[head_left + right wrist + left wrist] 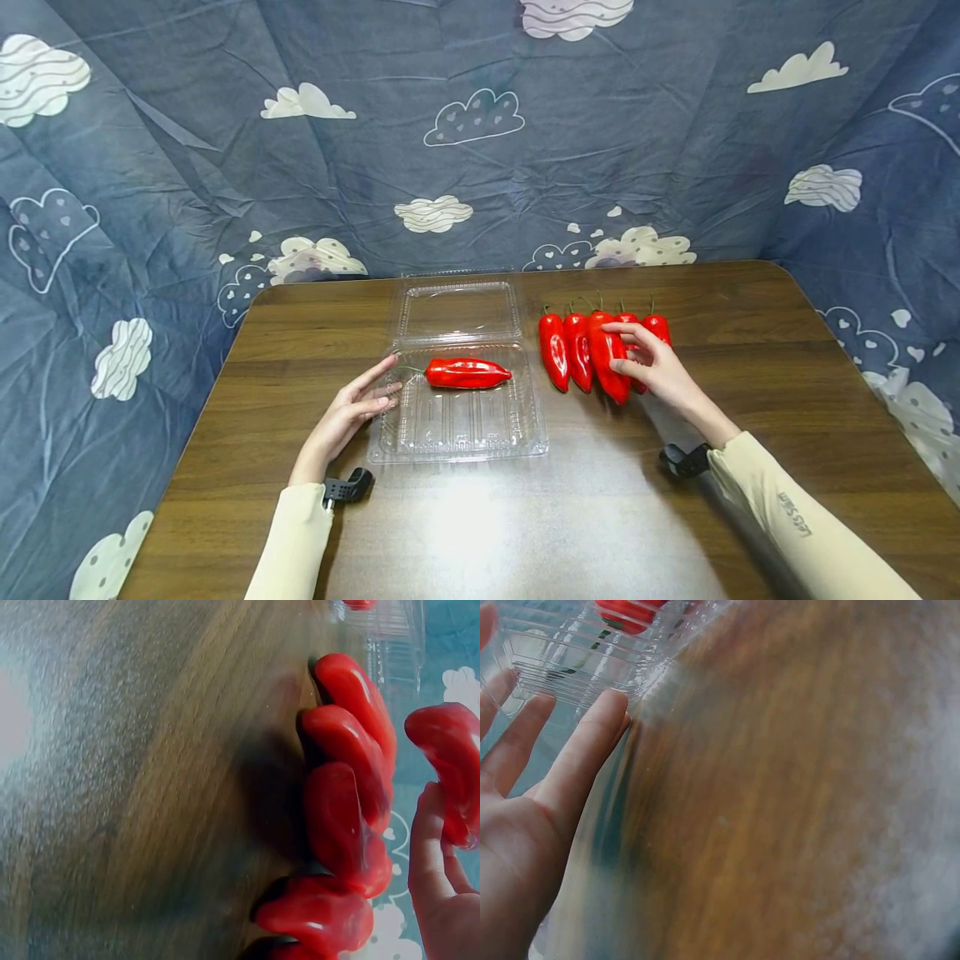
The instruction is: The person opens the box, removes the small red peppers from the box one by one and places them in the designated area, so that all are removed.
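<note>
A red pepper is pinched between the thumb and fingers of my right hand. The right wrist view shows that held pepper raised above the others. Several more red peppers lie side by side on the table, some partly hidden behind the right hand. Farther left, a clear plastic clamshell box lies with its lid folded back. One red pepper lies crosswise inside, its green stem pointing left. My left hand rests at the box's left edge, fingers fairly straight and touching the plastic.
Everything sits on a brown wood-grain table with rounded far corners. A dark blue cloth with cloud prints hangs behind and around it. Bright light glares off the tabletop near the front. Black straps circle both wrists.
</note>
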The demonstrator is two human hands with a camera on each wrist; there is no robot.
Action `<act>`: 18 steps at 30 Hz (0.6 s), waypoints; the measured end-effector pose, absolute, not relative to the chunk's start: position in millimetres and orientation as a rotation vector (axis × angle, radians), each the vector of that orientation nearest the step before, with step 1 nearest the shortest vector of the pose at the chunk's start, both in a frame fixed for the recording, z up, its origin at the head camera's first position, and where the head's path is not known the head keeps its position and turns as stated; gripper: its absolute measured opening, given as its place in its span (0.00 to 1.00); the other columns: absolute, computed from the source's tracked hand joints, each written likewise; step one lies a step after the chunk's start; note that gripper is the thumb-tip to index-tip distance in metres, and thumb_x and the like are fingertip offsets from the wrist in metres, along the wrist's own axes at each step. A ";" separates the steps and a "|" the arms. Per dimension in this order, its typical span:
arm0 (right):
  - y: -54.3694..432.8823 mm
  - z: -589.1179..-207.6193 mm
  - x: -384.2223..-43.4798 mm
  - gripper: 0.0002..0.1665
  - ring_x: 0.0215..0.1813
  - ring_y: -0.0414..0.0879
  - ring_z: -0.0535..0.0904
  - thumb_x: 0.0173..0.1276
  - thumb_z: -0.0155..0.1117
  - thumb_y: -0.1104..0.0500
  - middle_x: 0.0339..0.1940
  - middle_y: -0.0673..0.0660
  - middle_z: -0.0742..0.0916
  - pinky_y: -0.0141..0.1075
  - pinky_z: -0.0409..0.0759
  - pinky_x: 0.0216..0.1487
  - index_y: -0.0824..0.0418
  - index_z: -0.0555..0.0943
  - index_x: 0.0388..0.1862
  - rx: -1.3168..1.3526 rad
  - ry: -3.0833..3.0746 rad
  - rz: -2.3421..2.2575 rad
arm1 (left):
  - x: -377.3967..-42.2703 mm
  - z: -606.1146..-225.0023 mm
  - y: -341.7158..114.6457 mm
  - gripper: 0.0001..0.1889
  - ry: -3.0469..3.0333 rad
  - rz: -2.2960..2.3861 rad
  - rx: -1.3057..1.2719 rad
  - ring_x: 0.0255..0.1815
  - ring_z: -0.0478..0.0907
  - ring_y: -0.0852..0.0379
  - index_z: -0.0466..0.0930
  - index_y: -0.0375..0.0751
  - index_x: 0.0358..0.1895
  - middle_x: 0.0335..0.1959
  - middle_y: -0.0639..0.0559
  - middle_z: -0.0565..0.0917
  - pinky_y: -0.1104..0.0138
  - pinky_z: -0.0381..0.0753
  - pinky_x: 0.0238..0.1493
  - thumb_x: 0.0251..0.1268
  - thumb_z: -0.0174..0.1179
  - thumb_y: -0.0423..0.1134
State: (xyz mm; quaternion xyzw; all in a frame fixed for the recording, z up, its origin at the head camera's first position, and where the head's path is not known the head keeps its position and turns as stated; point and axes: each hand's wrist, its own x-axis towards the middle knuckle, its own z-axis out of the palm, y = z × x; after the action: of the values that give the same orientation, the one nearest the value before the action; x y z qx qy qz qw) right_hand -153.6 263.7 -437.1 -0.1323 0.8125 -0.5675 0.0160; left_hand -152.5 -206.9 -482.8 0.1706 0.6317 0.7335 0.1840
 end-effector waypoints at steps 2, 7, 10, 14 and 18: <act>264.9 -436.6 -153.0 0.27 0.54 0.49 0.72 0.66 0.60 0.68 0.57 0.64 0.75 0.27 0.75 0.47 0.64 0.70 0.64 -0.402 2.537 -1.774 | -152.4 -482.7 -206.8 0.33 1.777 2.072 0.476 0.70 0.53 0.34 0.51 0.34 0.75 0.76 0.43 0.48 0.60 0.69 0.63 0.66 0.47 0.22; 270.2 -436.2 -151.6 0.27 0.52 0.44 0.74 0.66 0.59 0.68 0.57 0.65 0.75 0.26 0.75 0.46 0.65 0.70 0.64 -0.372 2.559 -1.782 | -151.9 -481.3 -206.5 0.33 1.777 2.076 0.471 0.70 0.54 0.34 0.51 0.34 0.75 0.76 0.43 0.49 0.61 0.69 0.63 0.66 0.47 0.22; 274.7 -436.3 -151.0 0.27 0.50 0.40 0.75 0.67 0.59 0.67 0.56 0.66 0.75 0.26 0.77 0.43 0.65 0.69 0.65 -0.358 2.569 -1.776 | -151.5 -480.8 -206.3 0.33 1.772 2.079 0.465 0.71 0.54 0.35 0.51 0.34 0.75 0.76 0.44 0.49 0.60 0.69 0.63 0.66 0.46 0.21; 280.6 -436.9 -150.6 0.26 0.47 0.40 0.77 0.67 0.58 0.68 0.53 0.64 0.77 0.27 0.78 0.42 0.65 0.69 0.64 -0.352 2.585 -1.794 | -151.5 -480.6 -206.0 0.33 1.764 2.083 0.458 0.71 0.54 0.35 0.51 0.35 0.75 0.77 0.44 0.49 0.61 0.69 0.63 0.66 0.45 0.20; 285.4 -437.5 -150.1 0.26 0.45 0.41 0.78 0.67 0.58 0.68 0.51 0.62 0.78 0.27 0.78 0.40 0.65 0.69 0.64 -0.336 2.607 -1.808 | -151.6 -480.4 -205.8 0.33 1.761 2.088 0.457 0.71 0.54 0.35 0.51 0.35 0.75 0.76 0.44 0.49 0.62 0.69 0.63 0.66 0.45 0.20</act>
State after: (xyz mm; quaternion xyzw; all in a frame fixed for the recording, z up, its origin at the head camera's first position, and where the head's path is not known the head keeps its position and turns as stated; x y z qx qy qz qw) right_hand -150.1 285.4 -437.5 -0.1054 0.8169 -0.5665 -0.0245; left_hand -151.6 -205.8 -480.4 0.1621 0.6250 0.7409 0.1848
